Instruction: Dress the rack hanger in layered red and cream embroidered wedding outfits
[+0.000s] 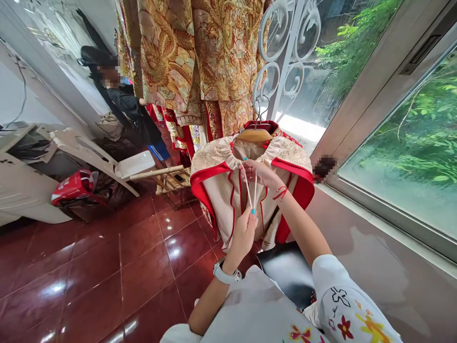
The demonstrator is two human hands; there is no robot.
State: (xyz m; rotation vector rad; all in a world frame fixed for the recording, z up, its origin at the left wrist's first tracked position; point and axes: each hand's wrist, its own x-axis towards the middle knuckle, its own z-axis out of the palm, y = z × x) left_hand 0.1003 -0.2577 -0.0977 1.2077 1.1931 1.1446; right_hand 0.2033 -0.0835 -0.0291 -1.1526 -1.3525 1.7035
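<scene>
Head view. Nearest the camera is the person's white shirt [246,307], printed with bright flowers, below the cream garment [222,202] that serves as landmark. The garment, edged in red and gathered at the neckline, hangs from a wooden hanger [254,136] at its top. A white cord [249,194] runs in two strands in front of the garment, below the neckline. The left hand [245,231], in front of the garment's lower part, pinches the lower end of the cord between thumb and fingers. The right hand [260,174], at the garment's neckline, has its fingers bent about the upper strands; whether they grip firmly cannot be told. A pale watch [227,273] circles the left wrist, a red string bracelet [280,192] the right. Gold-embroidered garments [228,52] hang above and behind the cream garment. To its left are a bamboo rack [167,174], a white chair [134,164], a red bag [73,187] and, farther back, a co-worker in black [130,107]. To its right is a window [410,124] with greenery beyond; below and left spreads glossy red tile flooring [143,267].
</scene>
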